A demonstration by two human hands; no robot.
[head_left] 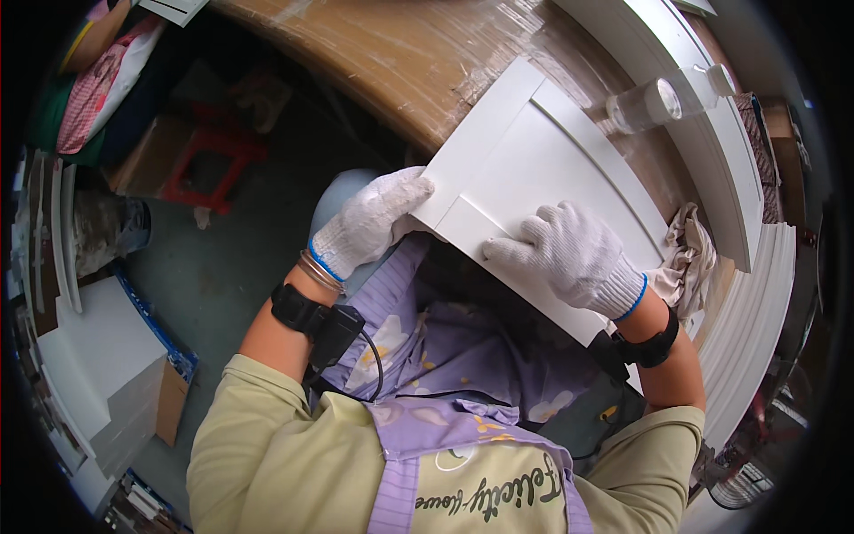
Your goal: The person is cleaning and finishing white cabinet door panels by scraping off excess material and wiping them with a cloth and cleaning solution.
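A white panel (498, 156) with a raised frame border and a recessed middle lies slantwise before me, its far part on the table and its near edge above my lap. My left hand (378, 214), in a white knit glove with blue cuff trim, grips the panel's left corner, thumb side on top. On the panel's near part rests my right hand (569, 254), gloved the same way. Its fingers curl under and its thumb reaches left along the surface by the near edge. What those curled fingers hold, if anything, is hidden.
The brown table (382, 53) is covered in plastic film. A clear bottle (645, 107), a crumpled cloth (689, 258) and stacked white boards (756, 329) stand to the right. At left are a red stool (213, 169), white panels (116, 356) and another person's arm (93, 40).
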